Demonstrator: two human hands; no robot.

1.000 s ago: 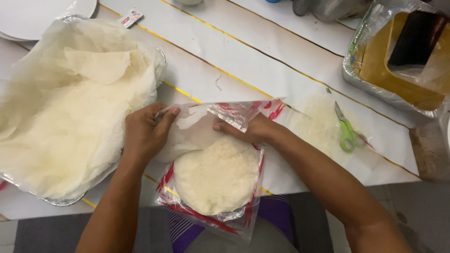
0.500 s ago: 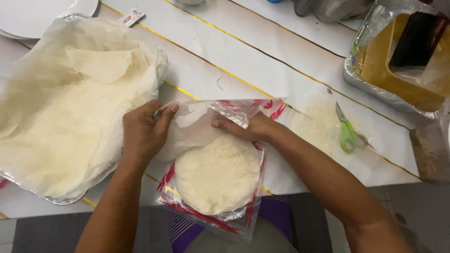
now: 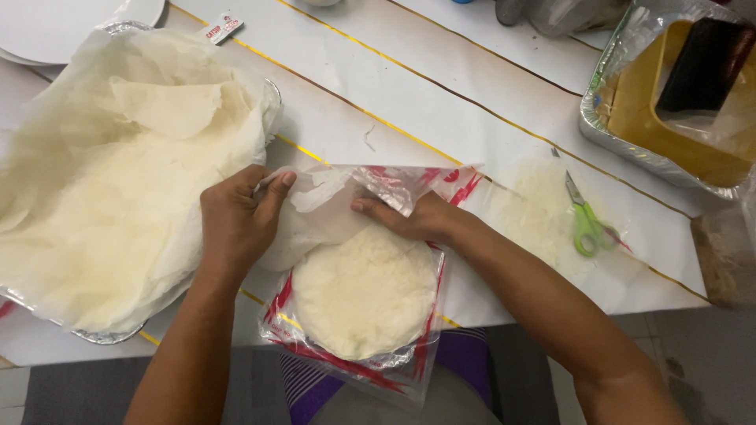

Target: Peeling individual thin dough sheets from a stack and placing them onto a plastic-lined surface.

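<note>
A clear plastic bag [image 3: 398, 358] with red markings lies at the table's near edge, holding a stack of round pale flatbreads [image 3: 364, 293]. My left hand [image 3: 235, 222] pinches a thin translucent sheet [image 3: 315, 216] at the bag's upper left. My right hand [image 3: 413, 218] presses flat on the bag's folded-back upper part, fingers pointing left, just above the flatbreads. The two hands sit a short gap apart over the bag's mouth.
A foil tray [image 3: 272, 98] heaped with thin pale sheets [image 3: 110, 181] fills the left. Green-handled scissors [image 3: 584, 222] lie on a plastic film at right. A foil tray [image 3: 630, 149] with a yellow bag stands at the far right. A white plate [image 3: 55, 27] sits top left.
My left hand has shifted slightly, lifting the thin sheet's edge with its thumb raised. My right hand has slid a little left across the bag's top.
</note>
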